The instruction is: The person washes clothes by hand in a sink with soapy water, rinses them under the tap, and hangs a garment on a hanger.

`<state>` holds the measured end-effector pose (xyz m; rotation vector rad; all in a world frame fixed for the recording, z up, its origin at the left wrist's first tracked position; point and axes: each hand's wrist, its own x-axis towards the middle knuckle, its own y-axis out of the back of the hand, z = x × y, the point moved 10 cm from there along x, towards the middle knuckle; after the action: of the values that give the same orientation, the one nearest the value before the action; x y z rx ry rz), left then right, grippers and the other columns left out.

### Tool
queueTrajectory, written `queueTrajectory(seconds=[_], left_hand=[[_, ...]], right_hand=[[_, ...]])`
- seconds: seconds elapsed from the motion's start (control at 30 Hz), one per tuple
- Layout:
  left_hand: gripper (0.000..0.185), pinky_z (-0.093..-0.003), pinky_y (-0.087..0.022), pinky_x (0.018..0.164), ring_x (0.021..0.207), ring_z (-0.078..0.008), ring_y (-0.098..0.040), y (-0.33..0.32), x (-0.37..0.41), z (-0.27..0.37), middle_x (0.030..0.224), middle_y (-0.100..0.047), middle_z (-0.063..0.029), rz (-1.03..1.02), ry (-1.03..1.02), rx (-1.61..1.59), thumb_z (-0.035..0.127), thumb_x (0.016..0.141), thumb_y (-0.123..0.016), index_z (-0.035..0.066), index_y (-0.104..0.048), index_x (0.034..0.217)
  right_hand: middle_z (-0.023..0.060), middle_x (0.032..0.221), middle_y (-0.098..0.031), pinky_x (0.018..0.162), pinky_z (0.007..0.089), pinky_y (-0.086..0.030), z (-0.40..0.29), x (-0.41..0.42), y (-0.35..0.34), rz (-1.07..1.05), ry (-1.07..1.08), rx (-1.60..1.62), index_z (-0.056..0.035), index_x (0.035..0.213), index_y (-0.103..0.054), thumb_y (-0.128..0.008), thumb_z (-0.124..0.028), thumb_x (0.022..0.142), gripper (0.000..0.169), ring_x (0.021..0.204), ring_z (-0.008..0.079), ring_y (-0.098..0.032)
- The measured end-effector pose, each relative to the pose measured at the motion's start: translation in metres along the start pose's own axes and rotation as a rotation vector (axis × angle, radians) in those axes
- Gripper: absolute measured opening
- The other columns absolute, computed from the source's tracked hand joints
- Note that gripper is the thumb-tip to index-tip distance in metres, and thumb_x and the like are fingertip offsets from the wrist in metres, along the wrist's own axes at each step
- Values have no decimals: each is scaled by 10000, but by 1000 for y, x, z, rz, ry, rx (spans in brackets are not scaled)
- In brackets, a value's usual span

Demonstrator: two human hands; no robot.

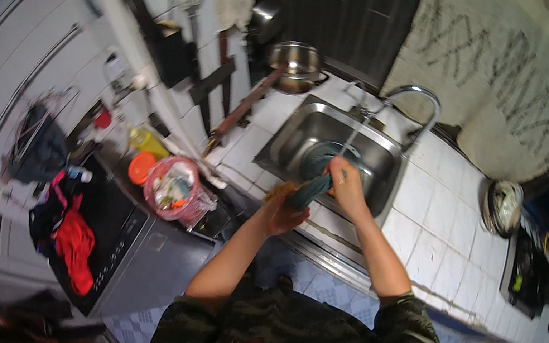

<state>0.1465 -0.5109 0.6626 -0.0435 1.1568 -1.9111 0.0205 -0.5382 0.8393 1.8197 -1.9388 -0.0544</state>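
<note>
A wet grey-green cloth (310, 191) stretches in a twisted length between my two hands, over the front rim of the steel sink (389, 174). My left hand (282, 216) grips its left end, and something orange-brown (280, 190) shows at the fingers, too blurred to name. The other end is in my right hand (347, 184), above the bowl. More grey-green material (318, 158) lies in the bottom of the sink, partly covered by my right hand. A thin stream of water (352, 140) runs down into the bowl beside the curved chrome tap (425, 97).
Steel pots (295, 67) stand behind the sink on the white tiled counter (427, 206). To the left are a pink-lined bin (177, 209) with waste, an orange lid (142, 168), a yellow bottle (148, 142) and red clothing (74, 243) on a black-topped appliance (116, 219).
</note>
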Motion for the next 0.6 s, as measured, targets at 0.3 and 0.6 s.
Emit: queueTrajectory(seconds=[0.3,0.6], left_hand=[[361,-331,-444,763,856,-163,-553,98,-205,-29,936,-596,-26,903,-89,193,269,849,-463,62,-542,1135],[314,-259,-420,779,869,-109,-535,118,-374,-8,962,-598,-14,754,-520,614,-41,790,-479,23,-551,1090]], right_hand=[[-12,776,-512,658,214,-380,-24,-92,-204,-550,-347,564,-84,894,-527,-599,-236,862,171,702,77,-471],[79,888,-563,587,285,-474,-105,-206,-353,-967,-825,775,-61,1100,-447,-696,-111,751,431,798,170,-584]])
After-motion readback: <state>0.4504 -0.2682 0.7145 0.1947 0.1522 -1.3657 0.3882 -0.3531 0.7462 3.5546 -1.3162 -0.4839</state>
